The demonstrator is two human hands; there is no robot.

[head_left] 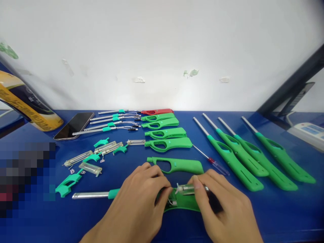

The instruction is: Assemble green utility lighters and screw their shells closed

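A green lighter half-shell (187, 202) lies open side up in front of me, with white wire inside. Its silver metal tube (91, 195) with a teal collar (113, 193) points left. My left hand (144, 199) is closed on the shell's trigger end, thumb and fingertips pressed together there. Between thumb and fingers, my right hand (220, 206) pinches a clear fuel tank (186, 189) with a white end piece, held over the shell. Something dark shows under the right hand's fingers; I cannot make it out. Just behind the hands lies a matching green shell half (186, 165).
At right lie several assembled green lighters (250, 150) and a screwdriver (215, 165). Behind are more green shells (169, 144), a red shell (159, 111) and metal tubes with wires (101, 129). Loose tanks (78, 158), teal triggers (68, 184), a phone (74, 125) and a yellow bottle (27, 104) are left.
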